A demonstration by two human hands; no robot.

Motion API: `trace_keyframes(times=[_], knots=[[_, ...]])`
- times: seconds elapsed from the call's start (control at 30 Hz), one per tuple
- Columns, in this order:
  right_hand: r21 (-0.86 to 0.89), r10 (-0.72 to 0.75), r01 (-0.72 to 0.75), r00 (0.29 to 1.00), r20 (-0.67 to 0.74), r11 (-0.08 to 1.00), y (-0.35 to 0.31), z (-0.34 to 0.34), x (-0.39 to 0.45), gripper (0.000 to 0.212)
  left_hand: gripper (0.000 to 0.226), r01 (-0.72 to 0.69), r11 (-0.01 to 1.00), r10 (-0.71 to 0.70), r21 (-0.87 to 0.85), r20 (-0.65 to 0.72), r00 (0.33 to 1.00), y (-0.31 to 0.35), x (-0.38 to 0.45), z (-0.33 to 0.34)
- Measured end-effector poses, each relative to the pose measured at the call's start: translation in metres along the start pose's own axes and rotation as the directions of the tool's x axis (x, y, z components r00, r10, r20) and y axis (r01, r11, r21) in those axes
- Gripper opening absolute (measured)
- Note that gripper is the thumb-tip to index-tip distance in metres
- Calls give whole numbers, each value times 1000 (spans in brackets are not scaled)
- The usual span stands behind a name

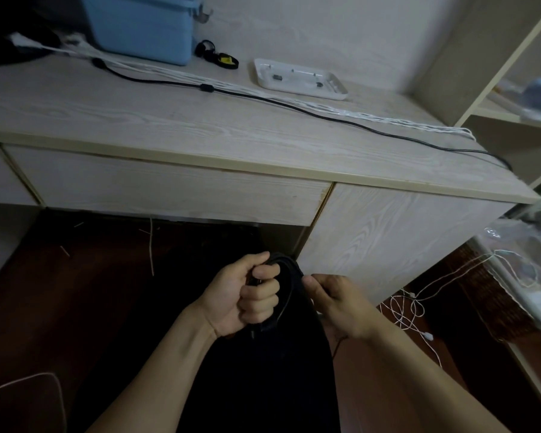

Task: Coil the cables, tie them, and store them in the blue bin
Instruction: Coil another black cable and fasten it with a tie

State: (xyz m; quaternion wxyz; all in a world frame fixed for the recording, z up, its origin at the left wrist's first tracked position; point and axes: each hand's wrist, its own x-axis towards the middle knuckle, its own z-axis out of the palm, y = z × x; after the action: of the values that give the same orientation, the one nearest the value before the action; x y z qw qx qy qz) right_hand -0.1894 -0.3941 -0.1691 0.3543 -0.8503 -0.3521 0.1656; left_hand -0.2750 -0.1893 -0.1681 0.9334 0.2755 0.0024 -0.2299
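We look down at our two bare hands, low in front of a pale wood-grain desk. Our left hand is clenched around a black cable coil, fingers curled thru the loops w/ the thumb on top. Our right hand sits just beside it, thumb and fingertips pinching the coil's right side. The coil is held in the air below the desk edge, above dark clothing and a dark reddish floor.

On the desk, far left at the back, stands the blue bin, only partly in view. A long black cable lies stretched across the desktop from near the bin to the right edge, w/ a bundle of white cables running alongside it. Behind them sits a white tray, and near the bin a small black-and-yellow item, too small to make out.

On the floor at right, thin white cords lie tangled. Shelving stands at far right.
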Motion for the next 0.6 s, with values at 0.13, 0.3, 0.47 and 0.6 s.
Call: trace_keyframes(times=[0.13,0.3,0.47,0.6], knots=[[-24,101,-102,994,-44,994,3,1,2,65,40,-76,987,56,-145,-135,989,1,1,0],[26,237,-237,971,12,971,18,1,5,56,39,-288,943,216,-166,-353,910,-3,9,-1],[452,389,-407,911,137,793,32,0,-1,31,48,-574,771,319,-274,-615,722,11,7,-25],[329,276,-291,957,91,898,36,4,2,15,47,-611,765,331,-202,-690,643,10,2,-41]])
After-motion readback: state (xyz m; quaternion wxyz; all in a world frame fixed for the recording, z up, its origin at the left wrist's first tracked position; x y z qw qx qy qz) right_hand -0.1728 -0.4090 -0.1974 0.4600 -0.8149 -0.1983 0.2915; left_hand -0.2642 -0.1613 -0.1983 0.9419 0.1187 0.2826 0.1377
